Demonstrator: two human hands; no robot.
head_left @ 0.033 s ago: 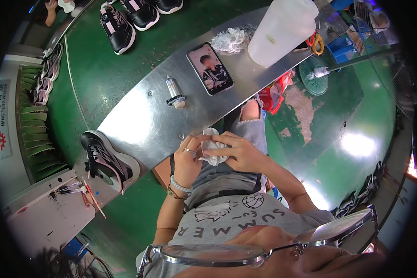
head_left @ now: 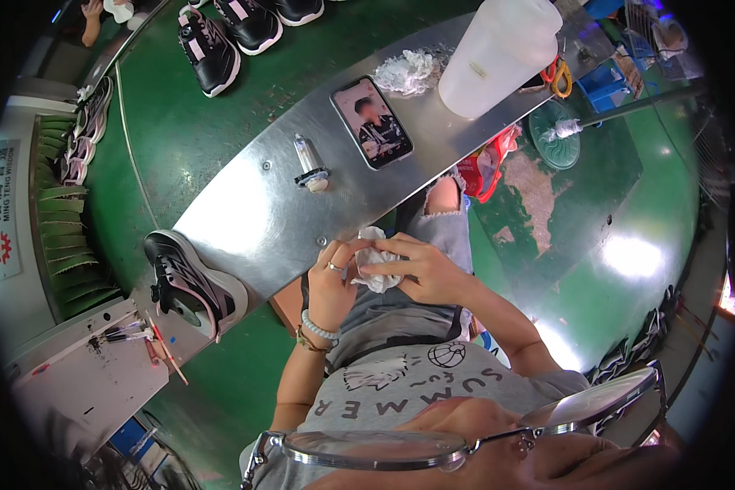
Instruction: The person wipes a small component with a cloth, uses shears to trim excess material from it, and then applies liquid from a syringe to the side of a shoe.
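Observation:
A crumpled white tissue or thin cloth is pinched between my hands above my lap, at the near edge of the metal bench. My left hand, wearing a ring, closes its thumb and fingers on the left side of it. My right hand grips it from the right, fingers bent over the top. Whether something smaller is inside the folds is hidden. Beyond my hands, a small clear syringe-like tube with a dark collar lies on the bench. A smartphone with its screen lit lies to its right.
At the bench's left end sits a black-and-pink sports shoe, near a white tray with brushes. Farther right are a crumpled white wad, a large white plastic bottle and yellow-handled scissors. More shoes stand beyond the bench.

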